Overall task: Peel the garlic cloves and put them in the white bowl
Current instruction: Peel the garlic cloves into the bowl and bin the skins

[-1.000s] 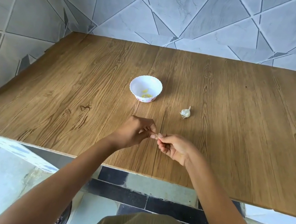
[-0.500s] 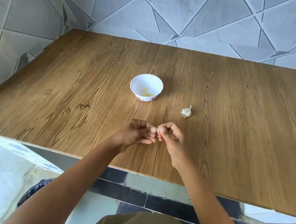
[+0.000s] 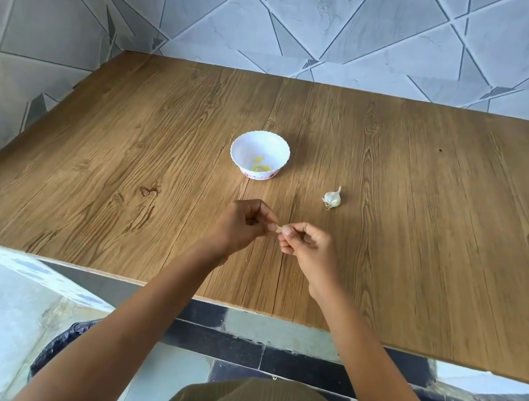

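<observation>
I am at the big wooden table (image 3: pixel 425 226). My left hand (image 3: pixel 241 228) and my right hand (image 3: pixel 309 249) meet just above it, near my edge. Their fingers are curled, and both pinch the same little thing. The white bowl (image 3: pixel 274 153) sits farther back, with a few yellow peeled pieces (image 3: pixel 260 165) inside. The garlic bulb (image 3: pixel 332 198) lies alone, to the right of the bowl. Smallest of all is the clove (image 3: pixel 278 228) between my fingertips. I think I am peeling it now. Next I must pull the thin skin off, then reach forward and drop the clove in the bowl.
</observation>
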